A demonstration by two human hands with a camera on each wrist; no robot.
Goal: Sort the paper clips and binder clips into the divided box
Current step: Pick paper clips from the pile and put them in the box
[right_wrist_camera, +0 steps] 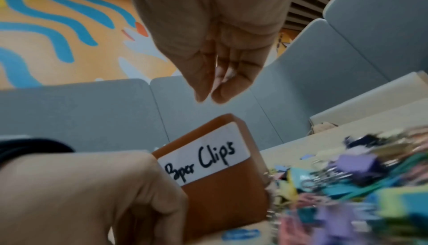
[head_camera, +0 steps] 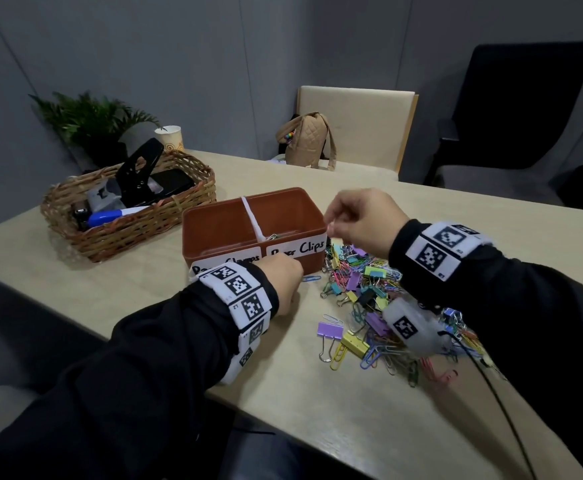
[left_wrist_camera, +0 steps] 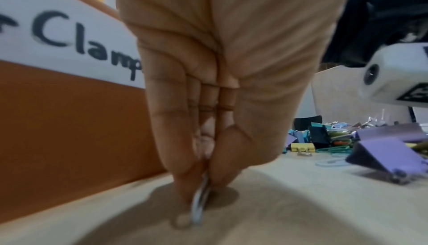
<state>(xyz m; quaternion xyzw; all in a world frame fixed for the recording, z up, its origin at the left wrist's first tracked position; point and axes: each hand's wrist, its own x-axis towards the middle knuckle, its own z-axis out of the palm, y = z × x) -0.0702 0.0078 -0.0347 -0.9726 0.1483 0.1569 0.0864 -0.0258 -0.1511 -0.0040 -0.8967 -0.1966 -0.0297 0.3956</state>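
A brown divided box [head_camera: 221,223] stands mid-table; its left label reads "Clamps" [left_wrist_camera: 69,34] and its right one "Paper Clips" [right_wrist_camera: 203,159]. A few paper clips [head_camera: 276,236] lie in the right compartment. A pile of coloured paper clips and binder clips [head_camera: 369,296] spreads to the right of the box. My left hand [head_camera: 300,277] is down at the box's front wall, its fingertips [left_wrist_camera: 185,184] pinching a pale blue paper clip [left_wrist_camera: 200,205] that touches the table. My right hand [head_camera: 330,230] hovers above the box's right end, thumb and fingertips [right_wrist_camera: 201,97] slightly apart with nothing between them.
A wicker basket [head_camera: 127,209] with a hole punch and a marker sits at the back left, with a plant [head_camera: 89,123] and a paper cup [head_camera: 170,138] behind it. A tan bag [head_camera: 305,140] rests on the far chair. A purple binder clip [head_camera: 330,330] lies apart from the pile.
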